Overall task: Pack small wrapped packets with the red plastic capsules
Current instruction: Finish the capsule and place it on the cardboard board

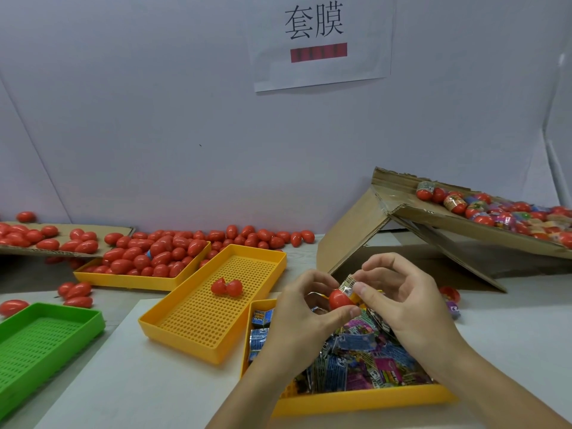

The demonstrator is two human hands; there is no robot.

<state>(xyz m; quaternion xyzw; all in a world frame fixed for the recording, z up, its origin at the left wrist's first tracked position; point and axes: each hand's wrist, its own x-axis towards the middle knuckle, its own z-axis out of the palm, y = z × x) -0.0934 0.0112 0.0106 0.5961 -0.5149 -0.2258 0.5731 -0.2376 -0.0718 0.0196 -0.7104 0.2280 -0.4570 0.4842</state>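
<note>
Taking the empty yellow tray (pixel 216 308) in the middle of the table (pixel 133 382) as the landmark: far to its left lies a green tray (pixel 40 342) with a perforated floor, and behind that a flat sheet of cardboard (pixel 62 239) carrying loose red capsules (pixel 46 243). Just behind and left of the landmark tray sits a second yellow tray (pixel 123 278) heaped with closed red capsules, and more of them lie strewn along the foot of the wall beyond it. Inside the landmark tray itself rests one opened capsule (pixel 226 287), its two halves splayed apart. Touching the landmark tray's right side is a third yellow tray (pixel 365 400), filled with small wrapped packets (pixel 356 360) in blue, purple and silver. Above that tray, the left hand (pixel 305 308) grips a red capsule half (pixel 340 299) between thumb and curled fingers. The right hand (pixel 399 301) pinches a silver packet (pixel 348 284) with thumb and forefinger, holding it at the capsule's mouth. Further right and behind, a torn cardboard box (pixel 433 230) props up a slanted flap holding capsules wrapped in printed film (pixel 495 212). High on the wall behind the landmark tray hangs a paper sign (pixel 322 41).
</note>
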